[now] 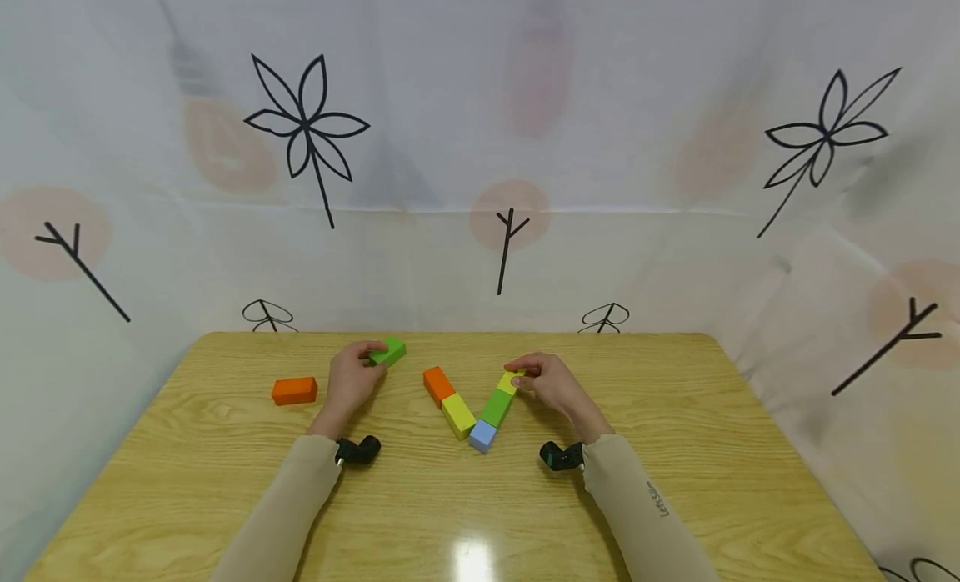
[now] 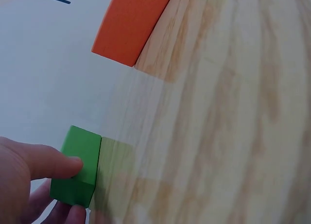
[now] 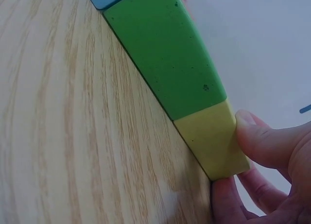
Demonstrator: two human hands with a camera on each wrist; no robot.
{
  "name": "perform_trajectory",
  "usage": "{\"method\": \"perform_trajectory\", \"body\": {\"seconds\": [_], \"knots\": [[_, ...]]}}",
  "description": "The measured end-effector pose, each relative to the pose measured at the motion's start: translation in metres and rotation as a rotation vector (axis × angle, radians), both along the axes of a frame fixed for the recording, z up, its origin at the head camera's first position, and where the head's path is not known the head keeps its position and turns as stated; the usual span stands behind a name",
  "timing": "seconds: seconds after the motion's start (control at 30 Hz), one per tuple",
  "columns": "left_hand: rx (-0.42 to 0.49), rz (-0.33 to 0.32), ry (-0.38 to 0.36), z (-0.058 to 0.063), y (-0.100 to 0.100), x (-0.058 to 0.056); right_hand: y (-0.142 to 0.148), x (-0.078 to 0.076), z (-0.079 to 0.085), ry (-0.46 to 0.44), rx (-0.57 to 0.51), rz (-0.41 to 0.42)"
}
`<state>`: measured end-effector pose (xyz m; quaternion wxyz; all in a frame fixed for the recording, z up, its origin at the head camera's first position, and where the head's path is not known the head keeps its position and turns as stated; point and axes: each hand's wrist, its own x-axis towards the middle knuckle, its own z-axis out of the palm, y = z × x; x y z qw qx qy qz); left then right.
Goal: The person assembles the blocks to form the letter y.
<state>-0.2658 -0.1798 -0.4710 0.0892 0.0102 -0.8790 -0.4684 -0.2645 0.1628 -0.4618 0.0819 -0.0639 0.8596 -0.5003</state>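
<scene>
Toward the back of the table, my left hand (image 1: 352, 378) pinches a green block (image 1: 393, 350) between thumb and fingers. In the left wrist view the thumb lies over one face of that green block (image 2: 83, 142). My right hand (image 1: 553, 383) grips a small yellow block (image 1: 509, 383) by its outer end. That yellow block (image 3: 214, 139) sits end to end with another green block (image 3: 165, 54), and a light blue block (image 1: 482, 436) follows at the near end. A longer yellow block (image 1: 459, 416) and an orange block (image 1: 438, 386) form a second slanting row, meeting the blue one in a V.
A separate orange block (image 1: 295, 391) lies on the wooden table (image 1: 465, 499) left of my left hand. Behind the table hangs a white cloth (image 1: 420, 265) with plant drawings. Dark wrist cameras (image 1: 360, 450) are strapped at both sleeves.
</scene>
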Motion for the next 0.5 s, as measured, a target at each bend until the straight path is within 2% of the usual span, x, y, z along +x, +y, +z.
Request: {"method": "perform_trajectory", "body": {"seconds": [0.5], "knots": [[0.014, -0.012, 0.023, -0.0011, -0.0026, 0.0014, 0.0018, -0.0007, -0.0003, -0.004, 0.012, 0.002]]}}
